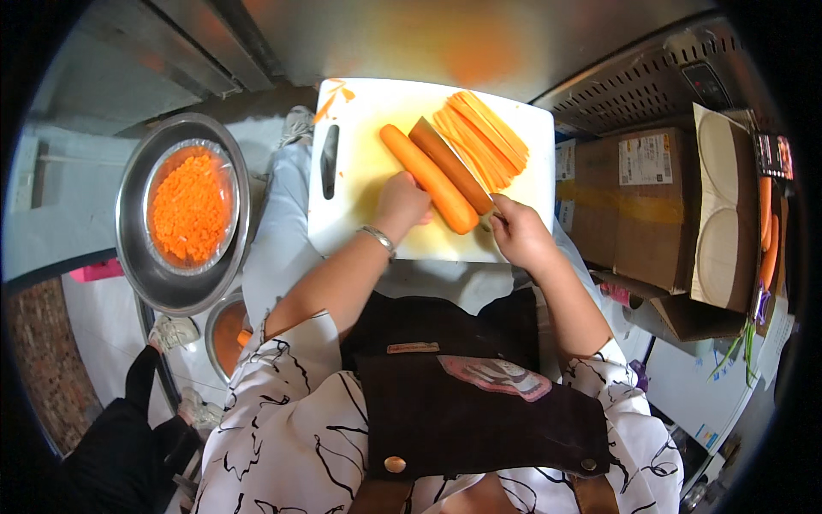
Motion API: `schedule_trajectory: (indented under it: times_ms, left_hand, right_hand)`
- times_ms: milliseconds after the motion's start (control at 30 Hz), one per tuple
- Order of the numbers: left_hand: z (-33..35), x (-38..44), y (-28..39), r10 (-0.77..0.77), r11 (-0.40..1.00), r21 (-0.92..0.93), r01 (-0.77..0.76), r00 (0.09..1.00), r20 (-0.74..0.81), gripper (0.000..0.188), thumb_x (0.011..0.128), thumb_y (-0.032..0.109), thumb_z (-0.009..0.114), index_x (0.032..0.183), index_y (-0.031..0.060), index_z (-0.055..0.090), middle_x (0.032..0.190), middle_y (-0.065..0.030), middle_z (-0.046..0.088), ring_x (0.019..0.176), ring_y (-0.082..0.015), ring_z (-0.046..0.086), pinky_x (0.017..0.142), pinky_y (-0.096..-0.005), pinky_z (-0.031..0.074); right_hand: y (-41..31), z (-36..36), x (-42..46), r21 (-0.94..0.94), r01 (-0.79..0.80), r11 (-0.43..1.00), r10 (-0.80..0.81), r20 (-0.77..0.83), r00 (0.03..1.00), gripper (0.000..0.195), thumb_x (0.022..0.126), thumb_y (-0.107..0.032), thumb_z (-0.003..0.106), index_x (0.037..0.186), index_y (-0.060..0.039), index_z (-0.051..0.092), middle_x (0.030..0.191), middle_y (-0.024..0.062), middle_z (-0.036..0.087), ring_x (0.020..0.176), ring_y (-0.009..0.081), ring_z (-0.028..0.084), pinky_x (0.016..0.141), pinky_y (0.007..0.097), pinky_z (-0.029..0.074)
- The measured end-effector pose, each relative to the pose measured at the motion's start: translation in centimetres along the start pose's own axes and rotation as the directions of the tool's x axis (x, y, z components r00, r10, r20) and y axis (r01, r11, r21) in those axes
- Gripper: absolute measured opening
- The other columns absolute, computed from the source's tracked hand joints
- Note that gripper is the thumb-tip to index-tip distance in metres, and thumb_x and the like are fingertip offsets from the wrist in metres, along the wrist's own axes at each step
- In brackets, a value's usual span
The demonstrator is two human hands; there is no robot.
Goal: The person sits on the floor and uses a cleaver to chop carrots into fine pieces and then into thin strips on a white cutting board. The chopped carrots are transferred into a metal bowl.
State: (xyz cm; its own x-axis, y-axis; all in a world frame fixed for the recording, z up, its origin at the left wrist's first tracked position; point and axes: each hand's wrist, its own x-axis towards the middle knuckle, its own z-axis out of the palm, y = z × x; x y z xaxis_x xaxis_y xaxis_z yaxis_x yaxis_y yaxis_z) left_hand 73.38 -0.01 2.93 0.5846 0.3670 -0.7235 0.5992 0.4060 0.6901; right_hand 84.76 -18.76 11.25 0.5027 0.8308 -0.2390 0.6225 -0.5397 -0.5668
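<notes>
A white plastic cutting board (533,225) rests across my lap. On it lies a thick peeled carrot (429,180), slanting down to the right. My left hand (408,202) holds the carrot from its left side, fingers curled against it. In my right hand (523,231) is the handle of a knife. The broad knife blade (449,166) is alongside the carrot's right side and looks orange-brown; whether it touches the carrot I cannot tell. Right of the blade lies a pile of long carrot strips (491,138). Small carrot scraps (335,99) lie at the board's upper left corner.
At left, a large metal basin (131,212) holds a smaller bowl of diced carrot (189,209). Below it is another metal bowl (225,340). Cardboard boxes (591,225) stand at right, carrots (769,250) beyond them. A metal cabinet front (398,45) is ahead. Another person's legs (141,379) show lower left.
</notes>
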Motion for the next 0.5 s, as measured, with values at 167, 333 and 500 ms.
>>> schedule_trajectory:
  times_ms: [167,333,500]
  left_hand:
    - [-1.3,-1.1,1.8,0.209,0.592,0.789,-0.166,0.977,0.048,0.02,0.085,0.008,0.061,0.103,-0.0004,0.066,0.08,-0.0151,0.07,0.081,-0.0363,0.069,0.073,-0.0415,0.056]
    - [-1.4,-3.3,0.5,0.596,0.344,0.885,-0.314,0.801,0.053,0.024,0.084,0.016,0.063,0.105,0.0065,0.068,0.113,-0.0126,0.067,0.111,-0.0355,0.061,0.09,-0.0412,0.052]
    - [-2.7,-2.2,-2.2,0.884,0.043,0.754,-0.655,0.376,0.277,0.034,0.079,0.016,0.068,0.112,0.0072,0.068,0.125,-0.0132,0.058,0.122,-0.0334,0.051,0.1,-0.045,0.046]
  right_hand:
    - [-0.6,0.6,-0.6,-0.041,0.024,0.999,-0.025,-0.031,0.999,0.026,0.09,-0.007,0.06,0.115,-0.0008,0.062,0.091,0.0253,0.067,0.087,0.043,0.066,0.079,0.047,0.053]
    - [-0.9,2.2,-1.3,-0.091,0.082,0.992,-0.091,-0.1,0.991,0.025,0.091,-0.008,0.057,0.115,0.0,0.062,0.09,0.0245,0.068,0.083,0.0422,0.066,0.077,0.0479,0.054]
    - [-1.0,3.0,-1.4,-0.147,0.066,0.987,-0.073,-0.048,0.996,0.033,0.091,-0.007,0.056,0.123,-0.0003,0.058,0.089,0.0246,0.068,0.08,0.042,0.066,0.074,0.0485,0.054]
